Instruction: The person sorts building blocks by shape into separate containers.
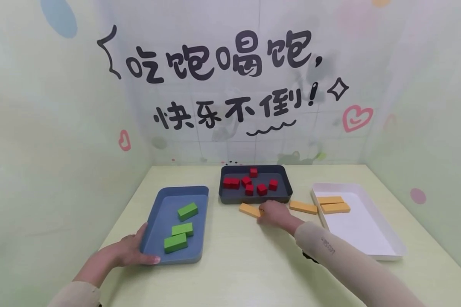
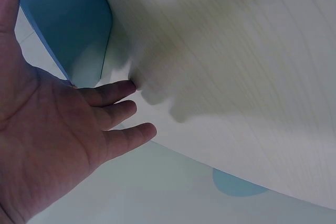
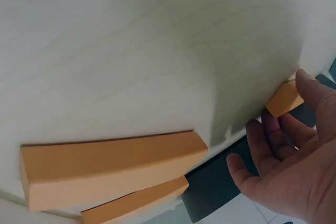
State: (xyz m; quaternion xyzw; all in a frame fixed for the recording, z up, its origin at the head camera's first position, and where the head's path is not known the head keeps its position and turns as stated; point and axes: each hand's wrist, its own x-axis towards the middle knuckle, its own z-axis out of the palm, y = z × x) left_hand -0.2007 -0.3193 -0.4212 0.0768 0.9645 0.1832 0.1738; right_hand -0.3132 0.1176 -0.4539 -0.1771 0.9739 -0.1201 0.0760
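Note:
In the head view my right hand [image 1: 275, 213] pinches one end of an orange block [image 1: 249, 210] at the front of the dark tray [image 1: 255, 199]. The right wrist view has that block [image 3: 285, 98] between thumb and fingers. Another orange block [image 1: 303, 207] lies to the right of this hand, beside the white tray [image 1: 369, 221]. At the near left corner of the blue tray [image 1: 150, 226], my left hand [image 1: 128, 250] rests with its thumb by the near rim. Its fingers are extended in the left wrist view, with the palm [image 2: 47, 124] showing.
Several red cubes [image 1: 262, 189] lie in the dark tray. Three green blocks [image 1: 175, 243] are in the blue tray, and two orange blocks [image 1: 335, 208] sit at the white tray's left side. Walls [image 1: 426, 149] enclose the table [image 1: 238, 273] at the back and sides.

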